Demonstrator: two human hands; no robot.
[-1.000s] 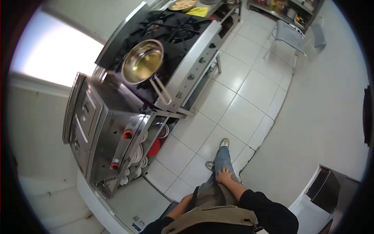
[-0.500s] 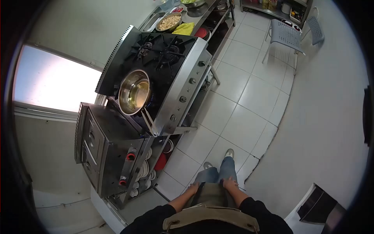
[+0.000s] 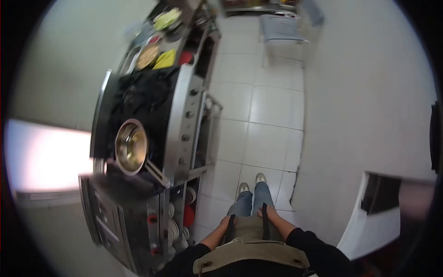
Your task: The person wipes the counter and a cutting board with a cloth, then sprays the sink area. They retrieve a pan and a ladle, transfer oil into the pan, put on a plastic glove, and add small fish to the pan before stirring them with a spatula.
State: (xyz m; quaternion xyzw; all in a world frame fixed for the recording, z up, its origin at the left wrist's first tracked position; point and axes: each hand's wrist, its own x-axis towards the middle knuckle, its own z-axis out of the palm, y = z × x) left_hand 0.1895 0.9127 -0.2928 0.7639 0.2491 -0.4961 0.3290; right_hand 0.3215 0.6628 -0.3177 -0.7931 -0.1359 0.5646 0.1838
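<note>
Both hands are low in the view, at the sides of the olive apron (image 3: 249,227). My left hand (image 3: 227,221) lies by the apron's left dark strap, its fingers mostly hidden. At the right dark strap is my right hand (image 3: 267,212), touching the apron edge, its fingers blurred. To the left, a steel pan (image 3: 132,147) with a shiny liquid inside rests on the black stove (image 3: 152,92), its handle pointing toward the stove's front corner. Neither hand touches the pan.
A steel oven (image 3: 124,221) stands left, beside shelves of plates. Beyond the stove are a bowl of cubed food (image 3: 148,56), a yellow cloth (image 3: 165,59) and leafy greens (image 3: 167,18). A grey chair (image 3: 279,27) stands on the tiled floor ahead; a wall runs along the right.
The view has turned, so the stove, pan and chair sit further left in it. Both hands remain by the apron, with the right one slightly higher.
</note>
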